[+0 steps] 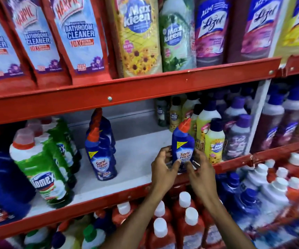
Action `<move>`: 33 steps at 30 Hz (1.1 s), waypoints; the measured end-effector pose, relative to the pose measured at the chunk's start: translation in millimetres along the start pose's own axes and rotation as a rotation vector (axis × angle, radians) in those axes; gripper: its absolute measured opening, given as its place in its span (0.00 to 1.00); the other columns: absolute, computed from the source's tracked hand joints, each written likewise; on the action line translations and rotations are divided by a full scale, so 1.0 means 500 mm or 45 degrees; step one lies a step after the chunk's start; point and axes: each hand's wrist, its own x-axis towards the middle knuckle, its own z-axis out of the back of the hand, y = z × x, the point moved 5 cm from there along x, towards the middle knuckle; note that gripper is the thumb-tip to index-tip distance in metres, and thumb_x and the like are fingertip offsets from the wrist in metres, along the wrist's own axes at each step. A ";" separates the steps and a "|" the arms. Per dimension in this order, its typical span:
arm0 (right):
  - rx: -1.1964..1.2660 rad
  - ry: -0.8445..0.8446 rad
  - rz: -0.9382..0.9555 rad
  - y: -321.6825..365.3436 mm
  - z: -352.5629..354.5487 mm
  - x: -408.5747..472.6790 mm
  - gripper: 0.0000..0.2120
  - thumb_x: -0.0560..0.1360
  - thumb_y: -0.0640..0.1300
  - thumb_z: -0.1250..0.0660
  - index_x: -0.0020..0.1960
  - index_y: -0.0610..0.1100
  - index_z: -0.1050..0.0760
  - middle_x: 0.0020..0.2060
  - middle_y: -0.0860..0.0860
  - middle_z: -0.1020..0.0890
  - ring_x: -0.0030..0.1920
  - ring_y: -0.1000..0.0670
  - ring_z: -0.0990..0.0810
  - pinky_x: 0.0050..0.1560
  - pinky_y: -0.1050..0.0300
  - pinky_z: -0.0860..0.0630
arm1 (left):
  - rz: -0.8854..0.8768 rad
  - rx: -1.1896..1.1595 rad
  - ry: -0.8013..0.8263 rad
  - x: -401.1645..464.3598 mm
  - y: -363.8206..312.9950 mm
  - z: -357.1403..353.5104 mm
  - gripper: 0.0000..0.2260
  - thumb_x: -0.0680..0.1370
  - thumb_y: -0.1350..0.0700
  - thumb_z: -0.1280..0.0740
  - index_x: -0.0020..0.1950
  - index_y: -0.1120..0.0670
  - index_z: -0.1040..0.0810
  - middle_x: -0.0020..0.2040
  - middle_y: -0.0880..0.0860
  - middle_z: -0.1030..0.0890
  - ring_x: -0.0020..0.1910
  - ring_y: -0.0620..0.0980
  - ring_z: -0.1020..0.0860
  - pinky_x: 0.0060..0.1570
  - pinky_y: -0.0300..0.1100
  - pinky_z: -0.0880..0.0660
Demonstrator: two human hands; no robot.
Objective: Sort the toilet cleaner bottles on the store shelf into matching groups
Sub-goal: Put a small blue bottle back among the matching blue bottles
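Now both my left hand (pixel 165 166) and right hand (pixel 199 168) grip a blue Sani Fresh bottle (pixel 182 146) upright on the white shelf (pixel 136 159), right of another Sani Fresh bottle (pixel 100 155); green Domex bottles (pixel 43 168) farther left.

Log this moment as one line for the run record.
left hand + right hand: holding blue Sani Fresh bottle | upright, middle shelf front | matching Sani Fresh group to left, apart

Three blue Sani Fresh bottles (pixel 182 146), three Harpic pouches (pixel 80 35), two Max Kleen pouches (pixel 138 36), two hands (pixel 165 169).
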 end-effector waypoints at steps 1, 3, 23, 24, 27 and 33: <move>0.023 0.000 -0.010 0.000 0.002 0.002 0.19 0.76 0.34 0.34 0.67 0.42 0.27 0.58 0.49 0.18 0.56 0.49 0.17 0.58 0.51 0.20 | 0.000 -0.003 -0.015 -0.001 0.001 0.004 0.19 0.75 0.64 0.27 0.60 0.45 0.24 0.55 0.47 0.15 0.52 0.43 0.15 0.56 0.42 0.17; 0.059 -0.001 -0.011 0.003 0.001 0.000 0.18 0.77 0.35 0.33 0.66 0.42 0.27 0.58 0.47 0.17 0.55 0.49 0.17 0.58 0.50 0.19 | -0.016 -0.007 -0.038 -0.009 0.002 0.017 0.18 0.75 0.62 0.26 0.61 0.47 0.22 0.56 0.47 0.14 0.53 0.44 0.15 0.54 0.38 0.17; 0.207 0.396 0.091 0.183 -0.350 -0.169 0.16 0.74 0.40 0.29 0.56 0.56 0.27 0.49 0.59 0.17 0.48 0.62 0.16 0.48 0.67 0.19 | -0.022 0.128 -0.501 -0.150 0.054 0.453 0.19 0.78 0.66 0.30 0.65 0.49 0.23 0.58 0.48 0.14 0.55 0.37 0.17 0.58 0.41 0.19; 0.199 0.409 0.088 0.182 -0.358 -0.173 0.16 0.74 0.41 0.29 0.56 0.56 0.27 0.49 0.59 0.16 0.48 0.62 0.17 0.48 0.66 0.19 | -0.005 0.141 -0.496 -0.152 0.059 0.459 0.20 0.78 0.66 0.30 0.65 0.48 0.24 0.57 0.48 0.14 0.53 0.34 0.17 0.57 0.37 0.19; 0.183 0.428 0.087 0.176 -0.370 -0.182 0.16 0.75 0.41 0.29 0.57 0.56 0.28 0.50 0.59 0.17 0.49 0.67 0.18 0.46 0.72 0.22 | 0.030 0.166 -0.458 -0.157 0.075 0.467 0.19 0.78 0.64 0.30 0.65 0.47 0.25 0.56 0.42 0.16 0.51 0.28 0.19 0.53 0.28 0.21; 0.237 0.426 0.013 0.163 -0.375 -0.189 0.24 0.77 0.42 0.32 0.71 0.49 0.32 0.63 0.55 0.22 0.61 0.58 0.21 0.60 0.62 0.23 | 0.115 0.111 -0.388 -0.161 0.090 0.465 0.25 0.81 0.60 0.32 0.77 0.53 0.33 0.71 0.49 0.22 0.66 0.41 0.22 0.62 0.28 0.26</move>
